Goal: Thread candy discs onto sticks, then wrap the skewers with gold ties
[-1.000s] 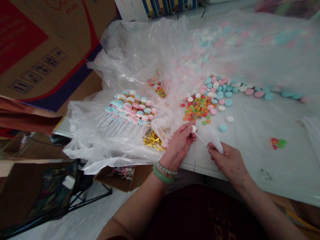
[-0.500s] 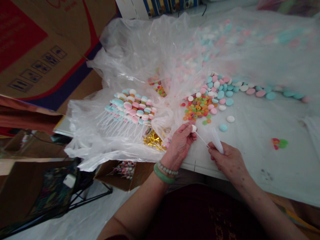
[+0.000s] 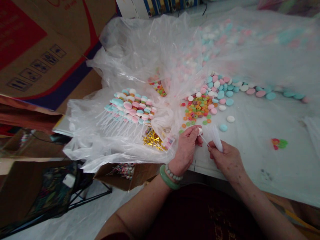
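Observation:
Between the thumb and fingers of my left hand [image 3: 188, 145] is a white round marshmallow-like sweet [image 3: 200, 131]. A thin white stick [image 3: 205, 140] runs from that sweet to the fingertips of my right hand [image 3: 226, 156]. My right hand is closed on this stick and also on a bundle of white plastic sticks [image 3: 216, 138]. Just beyond my left hand lies a heap of small coloured ring sweets [image 3: 197, 108]. Loose pink, blue and white round sweets [image 3: 222, 91] spread behind and to the right. To the left, finished-looking sweet skewers [image 3: 133, 106] lie stacked, their white sticks pointing toward me.
Crumpled clear plastic [image 3: 140, 46] covers the back and left of the white table [image 3: 250, 160]. Gold ties [image 3: 153, 139] lie near its front edge. A big printed carton [image 3: 50, 40] stands at left. Below are an open box [image 3: 112, 178] of colourful sticks and a folding chair [image 3: 52, 190].
My left hand has moved right, toward my right hand, with the white sweet. The visible length of stick between the hands is shorter. My right hand has hardly moved.

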`<state>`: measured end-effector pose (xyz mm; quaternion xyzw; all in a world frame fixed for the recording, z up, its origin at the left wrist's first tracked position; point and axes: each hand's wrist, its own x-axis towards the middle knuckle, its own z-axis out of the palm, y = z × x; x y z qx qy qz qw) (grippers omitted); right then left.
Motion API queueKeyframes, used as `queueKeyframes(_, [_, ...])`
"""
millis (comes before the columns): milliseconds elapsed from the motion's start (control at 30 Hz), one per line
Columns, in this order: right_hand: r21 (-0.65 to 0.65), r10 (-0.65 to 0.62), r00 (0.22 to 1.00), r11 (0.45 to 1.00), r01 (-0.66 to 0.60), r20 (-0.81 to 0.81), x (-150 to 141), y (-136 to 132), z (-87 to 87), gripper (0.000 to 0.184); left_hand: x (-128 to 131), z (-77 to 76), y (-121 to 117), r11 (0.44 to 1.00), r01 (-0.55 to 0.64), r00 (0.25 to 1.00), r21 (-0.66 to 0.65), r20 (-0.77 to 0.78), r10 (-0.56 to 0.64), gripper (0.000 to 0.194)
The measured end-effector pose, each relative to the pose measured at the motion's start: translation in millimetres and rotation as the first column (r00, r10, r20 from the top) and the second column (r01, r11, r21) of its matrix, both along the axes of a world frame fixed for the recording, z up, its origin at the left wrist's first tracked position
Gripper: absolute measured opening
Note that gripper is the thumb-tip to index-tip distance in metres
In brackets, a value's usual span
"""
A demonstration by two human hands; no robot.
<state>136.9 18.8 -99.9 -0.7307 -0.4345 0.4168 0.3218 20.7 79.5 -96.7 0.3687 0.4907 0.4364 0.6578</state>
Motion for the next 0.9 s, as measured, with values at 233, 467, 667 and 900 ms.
queueKeyframes(233, [-0.045,0.034,0.998,0.999,-0.032,0.046,0.1,3.8,6.2,0.018,2.8,-0.3,-1.7,0.997,-0.014,0.995,0.073,-0.094,0.021,0.022])
queueKeyframes(467, [-0.081,0.026,1.000,0.996,-0.027,-0.017,5.5,-0.2,3.4,0.017,-8.5,-1.5,13.6,0.985,0.088,0.957,-0.147,0.287,-0.043,0.022])
queueKeyframes(667, [-0.063,0.010,1.000,0.998,-0.010,0.000,3.7,-0.7,0.0,0.018,-2.5,3.7,6.7,0.983,-0.002,0.967,-0.184,0.252,0.049,0.017])
queueKeyframes(900, [-0.044,-0.015,0.999,0.999,0.013,-0.029,-7.3,11.1,-0.5,0.020,9.6,1.7,0.6,0.960,-0.060,0.951,-0.274,0.275,0.138,0.020])
